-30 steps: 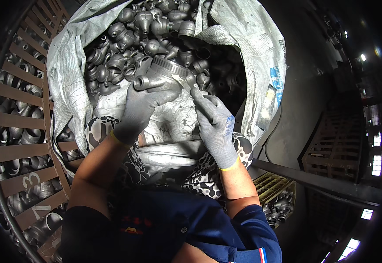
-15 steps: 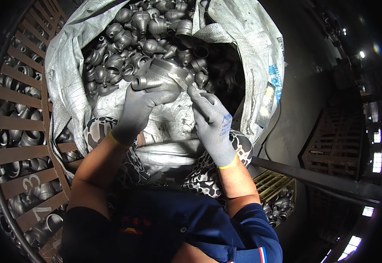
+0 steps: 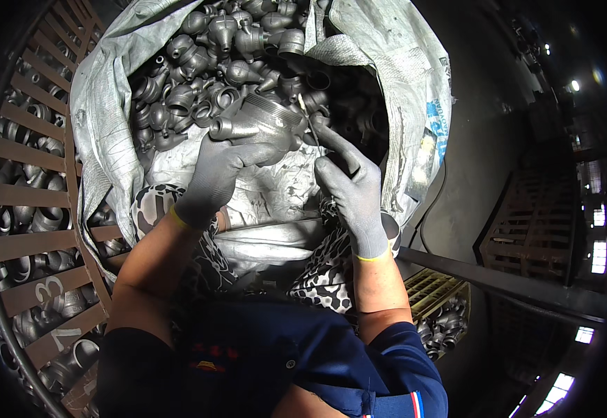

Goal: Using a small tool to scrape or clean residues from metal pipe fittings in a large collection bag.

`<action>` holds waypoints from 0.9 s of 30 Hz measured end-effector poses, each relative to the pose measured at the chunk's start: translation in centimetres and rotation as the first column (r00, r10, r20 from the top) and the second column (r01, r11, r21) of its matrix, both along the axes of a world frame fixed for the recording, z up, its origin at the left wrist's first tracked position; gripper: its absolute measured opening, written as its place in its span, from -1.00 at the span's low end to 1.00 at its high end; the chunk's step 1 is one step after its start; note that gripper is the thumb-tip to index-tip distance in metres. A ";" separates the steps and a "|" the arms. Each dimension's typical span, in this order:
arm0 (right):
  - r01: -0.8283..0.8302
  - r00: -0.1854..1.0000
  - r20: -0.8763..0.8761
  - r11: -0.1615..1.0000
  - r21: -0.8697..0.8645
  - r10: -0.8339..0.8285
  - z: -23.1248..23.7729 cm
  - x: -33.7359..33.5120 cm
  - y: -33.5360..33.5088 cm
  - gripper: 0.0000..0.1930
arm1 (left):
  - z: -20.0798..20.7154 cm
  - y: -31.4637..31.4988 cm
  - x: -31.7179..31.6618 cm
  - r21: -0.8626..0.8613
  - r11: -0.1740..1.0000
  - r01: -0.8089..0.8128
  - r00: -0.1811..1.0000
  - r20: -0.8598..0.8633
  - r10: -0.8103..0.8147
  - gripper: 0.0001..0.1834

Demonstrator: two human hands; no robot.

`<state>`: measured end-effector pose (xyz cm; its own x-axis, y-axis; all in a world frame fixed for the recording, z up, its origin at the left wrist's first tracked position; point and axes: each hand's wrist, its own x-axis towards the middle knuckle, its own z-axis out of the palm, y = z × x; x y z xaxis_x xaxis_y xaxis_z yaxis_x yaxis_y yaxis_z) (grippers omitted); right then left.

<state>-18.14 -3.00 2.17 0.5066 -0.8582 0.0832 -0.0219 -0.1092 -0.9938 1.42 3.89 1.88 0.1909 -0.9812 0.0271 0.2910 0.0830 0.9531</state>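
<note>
Grey casting (image 3: 265, 120), held over the white sack (image 3: 415, 63) between its left and right edges: your left hand (image 3: 223, 167) clasps it (apparently for steadiness), fingertips hidden; your right hand's (image 3: 356, 191) fingers pinch a thin tool (image 3: 303, 108) just beside.

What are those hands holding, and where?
The left hand grips a metal part by its lower side; the right hand holds a thin tool by its near end.

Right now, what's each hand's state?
Left hand: closed, holding a grey metal fitting.
Right hand: closed, holding a thin tool.
</note>
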 end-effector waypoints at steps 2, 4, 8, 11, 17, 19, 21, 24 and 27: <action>0.021 1.000 0.008 0.998 0.063 -0.022 0.3 0.1 0.0 -0.56 | 0.0 0.0 -0.1 -0.005 1.000 0.021 0.998 0.058 -0.021 -0.72; 0.042 0.999 0.014 0.991 0.128 -0.045 0.2 0.2 -0.2 -0.57 | 0.8 0.1 -0.3 0.018 0.996 0.090 0.996 0.013 -0.090 -0.74; 0.081 0.974 0.202 0.987 0.136 -0.108 -1.1 0.4 -1.2 -0.59 | 0.8 0.0 -0.5 -0.034 0.990 0.134 0.978 0.166 -0.126 -0.75; 0.017 0.989 0.140 0.987 0.157 -0.040 -1.1 1.1 -0.7 -0.56 | -0.5 0.2 -0.3 -0.123 0.974 0.188 0.912 0.389 -0.127 -0.54; 0.039 0.998 0.037 0.995 0.093 -0.043 -1.6 1.4 -0.8 -0.76 | -0.7 0.1 -2.4 0.104 0.988 0.116 0.992 -0.061 -0.110 -0.39; 0.063 0.996 0.057 0.997 0.048 -0.065 -2.2 2.0 -0.8 -0.76 | -1.9 -0.2 -2.7 0.018 1.000 -0.021 0.999 0.046 0.020 -0.01; 0.088 0.993 0.075 0.996 0.005 -0.088 -2.5 2.2 -0.9 -0.77 | -2.7 -0.5 -2.5 -0.041 0.997 -0.073 0.969 0.235 0.080 -0.01; 0.102 0.991 -0.082 0.994 -0.042 -0.106 -2.2 2.1 -1.1 -0.78 | -1.3 -0.3 -2.5 0.003 0.999 -0.053 0.973 0.225 0.051 -0.06; 0.026 0.999 -0.022 0.998 0.062 -0.025 -1.3 1.8 -1.0 -0.76 | -0.2 0.3 -1.4 0.079 0.991 0.105 0.987 0.113 -0.113 -0.39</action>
<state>-16.30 -4.05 0.90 0.4856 -0.8740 0.0186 -0.0449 -0.0462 -0.9979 -0.02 4.21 1.71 0.0823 -0.9962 -0.0288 0.1808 -0.0135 0.9834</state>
